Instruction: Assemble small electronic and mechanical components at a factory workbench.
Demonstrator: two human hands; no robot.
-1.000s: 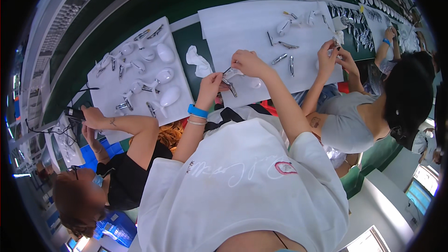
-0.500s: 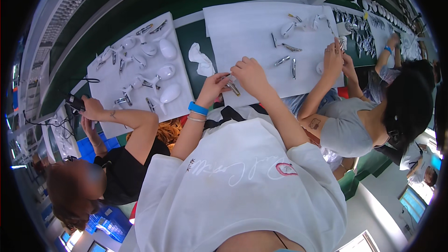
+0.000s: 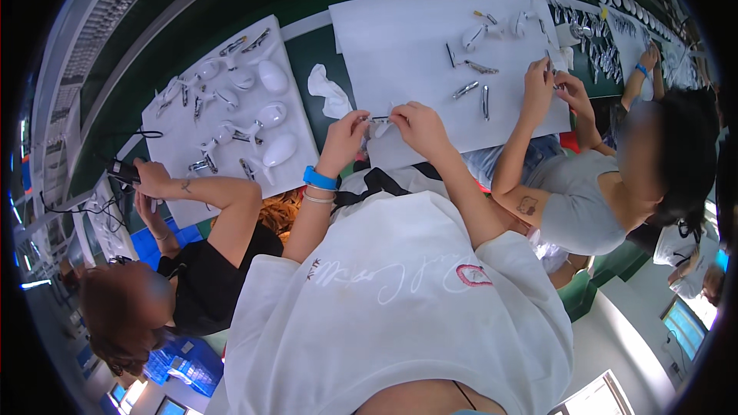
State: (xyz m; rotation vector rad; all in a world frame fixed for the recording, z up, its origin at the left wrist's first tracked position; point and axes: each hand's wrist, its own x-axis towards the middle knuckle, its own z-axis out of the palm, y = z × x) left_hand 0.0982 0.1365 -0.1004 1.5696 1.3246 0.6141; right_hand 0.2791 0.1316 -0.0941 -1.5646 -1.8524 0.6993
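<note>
Between my two hands a slim, shiny metal part (image 3: 379,119) lies level, just over the near edge of the white-covered table. My left hand (image 3: 345,138) pinches its left end, and a blue band sits on that wrist. At the other end the fingers of my right hand (image 3: 420,127) are closed on it too. Something small and white shows just below the part; I cannot tell what it is. Beyond my right hand lie two short chrome pieces, one being a chrome bar (image 3: 485,102).
A crumpled white cloth (image 3: 328,92) lies left of my hands. White and chrome parts cover the left table (image 3: 300,155), where a co-worker holds a black device (image 3: 123,170). Another co-worker's hands (image 3: 540,84) work at my right, near several chrome parts (image 3: 481,68).
The metal part has turned from a downward slant to level. My right hand has come down slightly, and both hands now grip its ends. The right co-worker's head has turned.
</note>
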